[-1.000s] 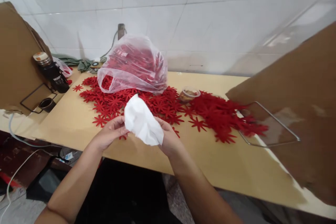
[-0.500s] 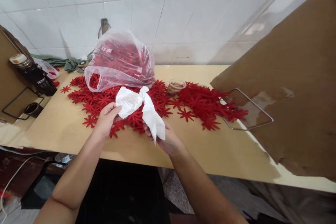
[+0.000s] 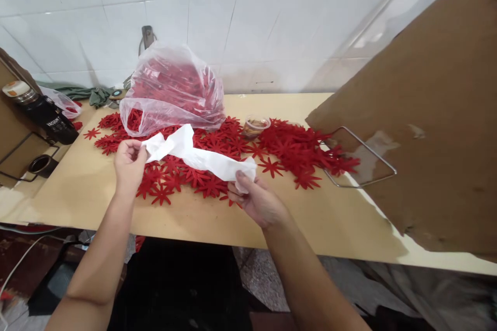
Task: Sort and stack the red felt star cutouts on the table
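Observation:
A crumpled white tissue (image 3: 213, 162) is stretched between my two hands, twisted near its middle. My left hand (image 3: 131, 163) pinches its left end between thumb and fingers. At the other end, my right hand (image 3: 258, 197) grips a corner with the thumb on top. Beneath the tissue lies a spread pile of red flower-shaped pieces (image 3: 213, 186). Behind it stands a clear plastic bag (image 3: 174, 88) full of more red pieces.
A small clear tub (image 3: 257, 125) sits beside a second heap of red pieces (image 3: 291, 147). At right, a cardboard panel (image 3: 427, 114) leans in with a metal wire frame (image 3: 373, 158). A black vacuum bottle (image 3: 46, 111) and dark cup (image 3: 42, 165) are at left.
My hands have moved apart, left hand leftward and right hand rightward and up. The tissue, bunched and hanging before, is now pulled out lengthwise. The view has shifted slightly.

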Action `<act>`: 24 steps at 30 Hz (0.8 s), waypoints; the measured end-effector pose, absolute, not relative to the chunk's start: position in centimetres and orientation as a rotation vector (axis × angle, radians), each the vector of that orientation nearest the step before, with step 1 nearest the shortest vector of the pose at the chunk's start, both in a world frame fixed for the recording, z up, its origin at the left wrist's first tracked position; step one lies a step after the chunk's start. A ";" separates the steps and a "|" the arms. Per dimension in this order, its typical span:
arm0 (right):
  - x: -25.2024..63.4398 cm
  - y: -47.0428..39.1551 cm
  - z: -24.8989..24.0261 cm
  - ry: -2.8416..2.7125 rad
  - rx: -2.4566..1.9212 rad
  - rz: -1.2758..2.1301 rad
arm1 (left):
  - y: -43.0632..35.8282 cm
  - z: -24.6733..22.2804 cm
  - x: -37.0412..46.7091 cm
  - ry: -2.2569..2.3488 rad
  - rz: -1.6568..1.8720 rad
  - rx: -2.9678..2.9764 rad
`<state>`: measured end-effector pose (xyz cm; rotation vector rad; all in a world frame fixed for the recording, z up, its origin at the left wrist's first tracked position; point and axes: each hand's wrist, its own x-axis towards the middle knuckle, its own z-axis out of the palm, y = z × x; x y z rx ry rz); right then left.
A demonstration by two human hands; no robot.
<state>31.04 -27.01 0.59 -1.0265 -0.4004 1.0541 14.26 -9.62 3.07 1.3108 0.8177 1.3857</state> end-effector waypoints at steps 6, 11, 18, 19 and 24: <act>32.4 -27.7 0.4 -0.384 -1.051 1.020 | -7.4 3.4 12.6 0.794 1.537 1.630; 33.6 -28.1 0.8 -0.347 -1.143 0.887 | -6.7 4.0 11.6 0.812 1.480 1.817; 32.5 -28.2 5.7 -0.488 -1.075 0.617 | -10.5 6.0 14.4 0.599 1.147 2.264; 32.2 -28.2 6.6 -0.517 -1.054 0.603 | -11.0 6.3 14.8 0.557 1.127 2.293; 31.5 -27.1 9.1 -0.495 -0.852 0.496 | -11.7 7.3 15.9 0.462 1.140 2.300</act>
